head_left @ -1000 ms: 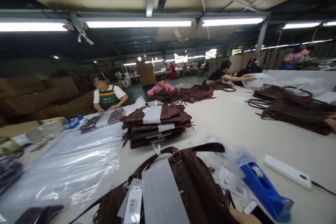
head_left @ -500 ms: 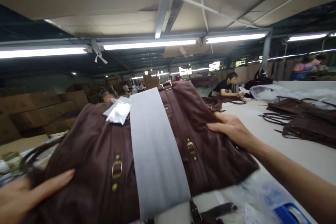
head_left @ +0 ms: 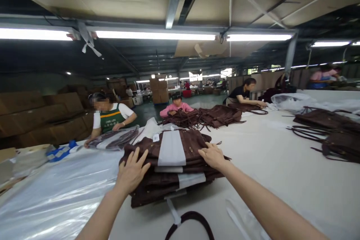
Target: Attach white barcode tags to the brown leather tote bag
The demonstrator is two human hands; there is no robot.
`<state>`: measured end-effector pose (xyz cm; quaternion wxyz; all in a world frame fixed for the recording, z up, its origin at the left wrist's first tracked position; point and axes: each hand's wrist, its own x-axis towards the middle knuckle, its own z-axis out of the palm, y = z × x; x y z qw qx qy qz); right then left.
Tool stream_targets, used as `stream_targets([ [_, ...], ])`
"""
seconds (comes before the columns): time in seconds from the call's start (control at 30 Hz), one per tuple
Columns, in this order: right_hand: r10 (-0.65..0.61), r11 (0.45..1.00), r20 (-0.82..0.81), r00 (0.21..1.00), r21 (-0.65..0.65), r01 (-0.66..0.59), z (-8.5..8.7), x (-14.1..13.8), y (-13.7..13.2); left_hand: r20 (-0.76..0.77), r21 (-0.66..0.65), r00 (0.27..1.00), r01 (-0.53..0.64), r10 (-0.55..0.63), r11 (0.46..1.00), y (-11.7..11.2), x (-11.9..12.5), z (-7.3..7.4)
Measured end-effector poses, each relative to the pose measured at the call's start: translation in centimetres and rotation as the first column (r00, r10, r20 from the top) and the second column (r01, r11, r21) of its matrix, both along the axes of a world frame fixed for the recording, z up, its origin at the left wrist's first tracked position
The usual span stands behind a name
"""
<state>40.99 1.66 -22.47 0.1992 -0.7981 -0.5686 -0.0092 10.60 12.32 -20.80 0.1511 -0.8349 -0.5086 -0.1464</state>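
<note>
A stack of brown leather bags (head_left: 171, 168), each wrapped with a white paper band (head_left: 171, 147), lies on the white table (head_left: 281, 172) straight ahead. My left hand (head_left: 132, 170) rests flat on the left side of the top bag with fingers spread. On the bag's right side lies my right hand (head_left: 213, 155), fingers stretched out over the edge. Neither hand grips anything. A dark strap loop (head_left: 189, 225) lies on the table just in front of the stack.
Clear plastic sheeting (head_left: 56, 198) covers the table at left. More brown bags lie at the far middle (head_left: 208, 116) and at right (head_left: 329, 131). Three people work across the table. Cardboard boxes (head_left: 36, 114) are stacked at left.
The bag I was carrying in both hands now lies on top of the stack. Both hands rest open on it. The view has swung forward, away from the tape dispenser.
</note>
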Motion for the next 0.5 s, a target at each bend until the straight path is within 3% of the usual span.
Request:
stream_targets([
  [0.1, -0.027, 0.999, 0.058, 0.998, -0.045, 0.03, -3.2, 0.6, 0.5, -0.003, 0.091, 0.998, 0.065, -0.065, 0.994, -0.2, 0.7, -3.7],
  [0.23, -0.041, 0.997, 0.088, 0.995, -0.068, 0.047, -5.0, 0.6, 0.1, 0.011, 0.137, 0.996, 0.082, -0.084, 0.987, -1.0, -0.9, -7.4],
  [0.33, -0.059, 0.998, 0.12, 0.991, 0.034, 0.055, -6.3, -0.3, -0.7, 0.032, 0.122, 0.992, 0.119, -0.124, 0.985, -1.5, -2.7, -10.2],
  [0.4, -0.077, 0.985, 0.163, 0.984, 0.167, 0.049, -6.8, -0.8, -1.5, 0.037, 0.086, 0.985, 0.163, -0.166, 0.983, -1.5, -3.7, -11.1],
  [0.5, -0.131, 0.944, 0.213, 0.968, 0.324, 0.057, -6.6, -1.2, -3.2, 0.012, 0.033, 0.977, 0.214, -0.214, 0.976, -1.4, -4.6, -10.6],
])
